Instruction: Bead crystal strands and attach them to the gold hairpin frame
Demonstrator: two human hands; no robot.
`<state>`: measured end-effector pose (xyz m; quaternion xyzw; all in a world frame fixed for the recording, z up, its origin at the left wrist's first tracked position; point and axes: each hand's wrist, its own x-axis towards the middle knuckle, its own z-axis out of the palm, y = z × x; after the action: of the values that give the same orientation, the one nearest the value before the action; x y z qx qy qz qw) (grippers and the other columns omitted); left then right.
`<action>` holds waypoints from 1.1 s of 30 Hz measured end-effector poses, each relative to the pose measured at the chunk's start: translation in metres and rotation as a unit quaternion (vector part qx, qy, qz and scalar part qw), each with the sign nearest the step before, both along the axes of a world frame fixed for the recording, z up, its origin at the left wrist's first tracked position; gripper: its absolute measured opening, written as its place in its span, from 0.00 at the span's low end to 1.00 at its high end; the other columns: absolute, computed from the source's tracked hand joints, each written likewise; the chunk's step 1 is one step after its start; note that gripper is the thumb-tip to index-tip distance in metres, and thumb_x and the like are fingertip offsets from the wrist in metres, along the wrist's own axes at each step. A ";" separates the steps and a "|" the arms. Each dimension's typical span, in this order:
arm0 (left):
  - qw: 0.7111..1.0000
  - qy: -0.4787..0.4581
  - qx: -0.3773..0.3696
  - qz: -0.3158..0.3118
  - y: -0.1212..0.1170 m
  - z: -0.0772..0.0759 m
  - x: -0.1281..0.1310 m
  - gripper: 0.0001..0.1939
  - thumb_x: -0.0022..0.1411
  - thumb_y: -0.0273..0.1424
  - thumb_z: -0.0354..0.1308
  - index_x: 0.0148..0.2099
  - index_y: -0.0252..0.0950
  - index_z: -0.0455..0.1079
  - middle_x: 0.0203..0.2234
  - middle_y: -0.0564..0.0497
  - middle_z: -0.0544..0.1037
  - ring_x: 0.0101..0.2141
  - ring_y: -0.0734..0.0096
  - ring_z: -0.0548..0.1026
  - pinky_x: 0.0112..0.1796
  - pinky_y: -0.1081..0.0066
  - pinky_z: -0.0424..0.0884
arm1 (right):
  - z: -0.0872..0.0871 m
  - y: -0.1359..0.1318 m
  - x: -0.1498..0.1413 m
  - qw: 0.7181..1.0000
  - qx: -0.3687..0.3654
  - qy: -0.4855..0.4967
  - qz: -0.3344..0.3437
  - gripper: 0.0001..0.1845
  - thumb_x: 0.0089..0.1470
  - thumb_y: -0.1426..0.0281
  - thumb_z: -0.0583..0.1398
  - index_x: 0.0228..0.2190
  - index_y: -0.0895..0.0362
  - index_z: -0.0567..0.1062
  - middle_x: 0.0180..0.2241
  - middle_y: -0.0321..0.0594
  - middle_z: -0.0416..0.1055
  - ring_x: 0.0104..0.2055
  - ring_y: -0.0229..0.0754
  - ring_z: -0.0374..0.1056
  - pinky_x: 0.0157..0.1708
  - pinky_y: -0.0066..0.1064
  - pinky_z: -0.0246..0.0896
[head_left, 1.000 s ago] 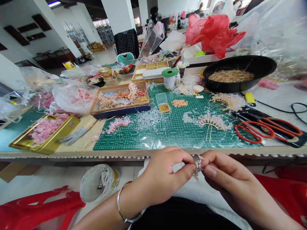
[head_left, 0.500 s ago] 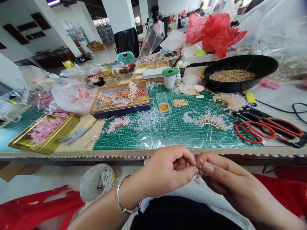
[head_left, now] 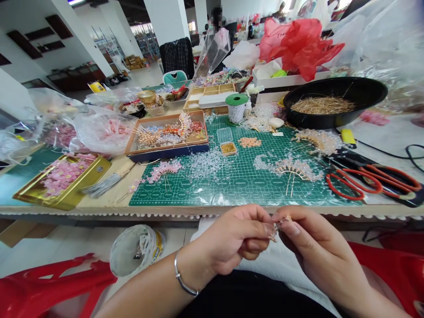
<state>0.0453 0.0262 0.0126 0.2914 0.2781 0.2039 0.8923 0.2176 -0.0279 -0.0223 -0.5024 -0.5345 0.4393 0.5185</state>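
Observation:
My left hand (head_left: pixel 232 240) and my right hand (head_left: pixel 311 247) meet in front of my lap, just below the table edge. Both pinch a tiny beaded wire piece (head_left: pixel 275 227) between thumb and fingertips; most of it is hidden by the fingers. A silver bangle (head_left: pixel 183 282) sits on my left wrist. On the green cutting mat (head_left: pixel 232 176) above lie a gold hair comb with clear beads (head_left: pixel 291 170), a pink beaded comb (head_left: pixel 162 170) and loose clear beads (head_left: pixel 205 161).
Red-handled scissors (head_left: pixel 367 181) lie at the right of the mat. A black bowl of gold pins (head_left: pixel 334 101), a green-capped spool (head_left: pixel 236 108), a tray of ornaments (head_left: pixel 167 134) and a gold tin of pink flowers (head_left: pixel 62 179) stand on the table. A white bucket (head_left: pixel 135 249) sits below.
Both hands stay pinched on the small piece; my left hand has rolled slightly, and the fingertips have worked closer together over it.

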 end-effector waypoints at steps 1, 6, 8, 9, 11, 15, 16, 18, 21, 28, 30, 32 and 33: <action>1.000 -0.001 -0.009 -0.003 -0.002 -0.001 0.001 0.18 0.50 0.33 0.71 0.33 0.37 0.62 0.16 0.63 0.58 0.17 0.85 0.50 0.19 0.77 0.39 | 0.000 0.001 -0.001 1.000 -0.005 0.001 -0.003 0.07 0.62 0.60 0.61 0.37 0.48 0.78 0.34 0.37 0.72 0.32 0.39 0.67 0.33 0.28 0.66; 0.989 0.082 0.122 0.032 -0.018 -0.007 0.004 0.17 0.54 0.38 0.67 0.33 0.38 0.61 0.17 0.60 0.65 0.18 0.80 0.61 0.20 0.77 0.51 | 0.008 0.008 -0.002 0.998 -0.034 -0.035 -0.037 0.12 0.63 0.56 0.59 0.37 0.50 0.75 0.32 0.38 0.71 0.32 0.41 0.67 0.32 0.31 0.64; 0.941 0.169 0.288 0.051 -0.026 -0.005 0.000 0.12 0.61 0.37 0.61 0.33 0.37 0.63 0.20 0.56 0.68 0.21 0.76 0.65 0.24 0.74 0.59 | 0.010 0.010 -0.001 0.996 -0.038 -0.056 -0.055 0.12 0.61 0.55 0.60 0.36 0.49 0.75 0.31 0.38 0.71 0.33 0.42 0.66 0.32 0.32 0.63; 0.893 0.210 0.394 0.060 -0.029 -0.002 -0.004 0.09 0.64 0.35 0.57 0.34 0.37 0.65 0.21 0.55 0.70 0.23 0.74 0.67 0.27 0.72 0.61 | 0.011 0.011 0.000 0.995 -0.039 -0.072 -0.059 0.12 0.60 0.54 0.61 0.36 0.49 0.75 0.32 0.38 0.72 0.35 0.44 0.66 0.34 0.33 0.63; 0.753 0.257 0.602 0.072 -0.031 0.004 -0.011 0.06 0.67 0.29 0.52 0.36 0.36 0.67 0.24 0.52 0.73 0.25 0.72 0.68 0.30 0.70 0.62 | 0.012 0.012 0.001 0.991 -0.048 -0.114 -0.045 0.14 0.61 0.53 0.60 0.36 0.49 0.76 0.35 0.39 0.74 0.39 0.46 0.67 0.38 0.35 0.62; 0.564 0.280 0.775 0.055 -0.020 0.019 -0.024 0.08 0.66 0.24 0.50 0.37 0.33 0.70 0.22 0.52 0.74 0.22 0.72 0.67 0.28 0.68 0.59 | 0.017 0.014 0.002 0.979 -0.098 -0.155 0.094 0.17 0.62 0.51 0.57 0.35 0.50 0.76 0.35 0.39 0.74 0.40 0.45 0.68 0.40 0.35 0.62; 0.546 0.289 0.784 0.058 -0.016 0.021 -0.026 0.08 0.67 0.25 0.50 0.37 0.33 0.70 0.22 0.52 0.74 0.22 0.72 0.66 0.27 0.68 0.59 | 0.019 0.015 0.003 0.974 -0.110 -0.149 0.128 0.17 0.62 0.51 0.57 0.33 0.50 0.76 0.33 0.38 0.74 0.38 0.44 0.68 0.40 0.34 0.62; 0.526 0.299 0.793 0.074 -0.009 0.024 -0.029 0.09 0.69 0.26 0.50 0.36 0.34 0.70 0.22 0.53 0.74 0.22 0.72 0.67 0.27 0.69 0.59 | 0.024 0.016 0.005 0.969 -0.127 -0.136 0.163 0.19 0.61 0.51 0.58 0.30 0.51 0.76 0.30 0.36 0.73 0.35 0.42 0.67 0.37 0.32 0.62; 0.511 0.300 0.799 0.095 -0.002 0.024 -0.031 0.08 0.69 0.27 0.51 0.37 0.34 0.70 0.22 0.54 0.74 0.23 0.72 0.67 0.27 0.69 0.59 | 0.032 0.013 0.009 0.968 -0.139 -0.125 0.166 0.21 0.60 0.50 0.58 0.27 0.53 0.75 0.26 0.35 0.70 0.29 0.38 0.64 0.30 0.28 0.60; 0.506 0.300 0.804 0.087 0.000 0.021 -0.032 0.07 0.68 0.26 0.53 0.37 0.34 0.71 0.21 0.55 0.73 0.22 0.74 0.66 0.26 0.69 0.58 | 0.037 0.003 0.015 0.952 -0.151 -0.148 0.222 0.18 0.64 0.52 0.54 0.35 0.50 0.77 0.33 0.37 0.74 0.36 0.42 0.69 0.37 0.30 0.66; 0.513 0.300 0.800 0.080 0.001 0.023 -0.032 0.07 0.68 0.27 0.53 0.37 0.35 0.71 0.21 0.56 0.74 0.22 0.74 0.66 0.26 0.69 0.58 | 0.036 0.003 0.015 0.950 -0.134 -0.161 0.234 0.17 0.64 0.54 0.54 0.34 0.50 0.76 0.31 0.36 0.73 0.35 0.41 0.69 0.35 0.29 0.66; 0.525 0.291 0.796 0.071 0.002 0.024 -0.031 0.07 0.67 0.27 0.53 0.37 0.35 0.71 0.21 0.56 0.74 0.22 0.74 0.66 0.26 0.70 0.58 | 0.035 0.004 0.014 0.948 -0.119 -0.170 0.243 0.16 0.65 0.56 0.54 0.32 0.50 0.75 0.30 0.36 0.72 0.33 0.41 0.68 0.33 0.28 0.66; 0.534 0.287 0.793 0.065 0.003 0.025 -0.030 0.07 0.67 0.27 0.54 0.37 0.35 0.72 0.21 0.56 0.74 0.22 0.74 0.67 0.26 0.70 0.58 | 0.035 0.005 0.014 0.946 -0.115 -0.172 0.249 0.16 0.65 0.57 0.54 0.31 0.51 0.75 0.30 0.36 0.72 0.33 0.40 0.68 0.33 0.28 0.66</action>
<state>0.0148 0.0294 0.0377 0.9035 0.2615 0.3036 0.1521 0.2317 -0.0233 0.0124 -0.4778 -0.6695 0.5197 0.2312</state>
